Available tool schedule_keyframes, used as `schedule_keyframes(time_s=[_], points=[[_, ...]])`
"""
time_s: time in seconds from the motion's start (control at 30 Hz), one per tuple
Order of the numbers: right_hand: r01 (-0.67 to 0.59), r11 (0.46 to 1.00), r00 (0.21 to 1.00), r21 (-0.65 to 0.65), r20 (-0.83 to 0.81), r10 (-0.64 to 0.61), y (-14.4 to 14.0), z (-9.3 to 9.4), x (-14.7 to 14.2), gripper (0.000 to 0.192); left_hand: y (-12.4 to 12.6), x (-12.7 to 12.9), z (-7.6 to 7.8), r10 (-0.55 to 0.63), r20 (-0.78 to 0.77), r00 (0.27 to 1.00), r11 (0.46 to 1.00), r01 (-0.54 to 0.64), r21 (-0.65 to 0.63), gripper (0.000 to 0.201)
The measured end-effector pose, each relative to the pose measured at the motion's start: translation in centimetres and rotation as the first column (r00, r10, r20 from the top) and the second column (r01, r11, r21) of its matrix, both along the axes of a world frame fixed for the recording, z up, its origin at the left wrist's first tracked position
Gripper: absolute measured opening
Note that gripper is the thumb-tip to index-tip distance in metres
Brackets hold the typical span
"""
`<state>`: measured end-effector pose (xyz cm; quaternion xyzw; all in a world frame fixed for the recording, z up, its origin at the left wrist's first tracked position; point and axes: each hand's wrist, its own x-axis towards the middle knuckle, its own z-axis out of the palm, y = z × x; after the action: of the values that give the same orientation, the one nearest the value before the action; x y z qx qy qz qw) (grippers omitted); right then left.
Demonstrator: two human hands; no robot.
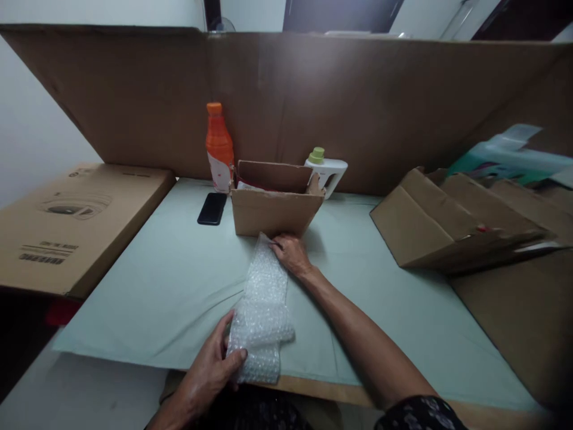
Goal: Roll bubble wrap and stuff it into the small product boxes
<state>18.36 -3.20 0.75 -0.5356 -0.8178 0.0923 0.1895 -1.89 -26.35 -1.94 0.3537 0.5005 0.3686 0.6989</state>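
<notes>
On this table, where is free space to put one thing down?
The green cloth is bare between the phone and the bubble wrap, and between the right hand and the flat cartons. The back is crowded: bottle, open box, white jug.

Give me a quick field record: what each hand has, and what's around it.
left hand: pinches the near end of the bubble wrap
right hand: presses the wrap's far end onto the green cloth
beyond the wrap: open cardboard box
behind box: orange bottle, white jug
left of box: black phone
right: flattened cartons
</notes>
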Motion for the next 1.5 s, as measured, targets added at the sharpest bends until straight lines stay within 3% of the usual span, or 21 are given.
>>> schedule_keyframes(time_s=[0.07,0.2,0.27,0.33,0.4,0.5,0.6,0.7,0.8,0.93,1.07,1.2,1.37,1.5], points=[[0.001,1.0,1.0,0.014,0.02,-0.002,-0.3,0.2,-0.2,0.019,-0.4,-0.4,0.2,-0.005,0.015,1.0,1.0,0.005,-0.003,0.113],[-0.01,0.997,1.0,0.08,-0.003,0.01,-4.2,1.8,2.4,0.052,-0.5,-0.9,1.5,-0.013,0.025,1.0,0.998,0.015,-0.066,0.116],[-0.16,0.986,0.987,0.054,-0.024,0.161,-7.6,2.7,4.6,0.057,-0.3,-1.1,1.9,-0.01,0.018,1.0,0.996,0.012,-0.09,0.114],[-0.355,0.933,0.935,-0.049,-0.029,0.354,-11.0,3.3,6.3,0.067,-0.1,-1.2,1.9,-0.019,0.012,1.0,0.995,0.02,-0.095,0.108],[-0.442,0.888,0.897,-0.13,-0.032,0.441,-13.8,3.4,6.6,0.076,-0.1,-1.3,1.9,-0.039,0.011,0.999,0.996,0.04,-0.083,0.103],[-0.46,0.884,0.885,-0.085,-0.124,0.449,-15.9,3.1,5.2,0.054,-0.5,-1.3,2.5,-0.048,0.013,0.999,0.997,0.048,-0.061,0.099],[-0.436,0.899,0.848,-0.044,-0.356,0.393,-16.3,3.4,4.0,0.021,-1.5,-1.2,4.0,-0.039,0.027,0.999,0.998,0.041,-0.05,0.097],[-0.245,0.959,0.846,-0.145,-0.515,0.138,-15.8,4.3,4.0,0.018,-2.0,-0.9,5.5,-0.019,0.063,0.998,1.0,0.02,-0.015,0.096],[-0.091,0.974,0.86,-0.21,-0.509,-0.029,-14.0,4.2,3.7,0.024,-1.3,-0.4,5.6,0.009,0.002,1.0,1.0,-0.009,0.02,0.086],[-0.014,0.989,0.916,-0.149,-0.398,-0.047,-10.6,2.0,2.7,0.03,0.3,0.0,4.1,-0.028,-0.093,0.995,0.999,0.026,-0.031,0.077],[0.003,1.0,0.956,0.014,-0.294,0.001,-10.4,0.6,2.9,0.034,0.6,-0.2,2.8,-0.012,-0.101,0.995,0.999,0.008,-0.046,0.07],[-0.163,0.977,0.959,0.139,-0.209,0.19,-13.0,1.8,3.8,0.024,0.4,-0.6,2.8,-0.004,-0.092,0.996,0.999,0.0,-0.047,0.066],[-0.395,0.919,0.914,0.009,-0.093,0.394,-16.4,3.5,4.9,0.045,0.7,-1.0,3.6,0.005,0.001,1.0,0.996,-0.005,-0.087,0.077],[-0.46,0.884,0.888,-0.082,-0.016,0.46,-18.6,3.1,4.5,0.06,0.8,-0.9,3.9,0.048,0.087,0.995,0.992,-0.037,-0.124,0.077]])
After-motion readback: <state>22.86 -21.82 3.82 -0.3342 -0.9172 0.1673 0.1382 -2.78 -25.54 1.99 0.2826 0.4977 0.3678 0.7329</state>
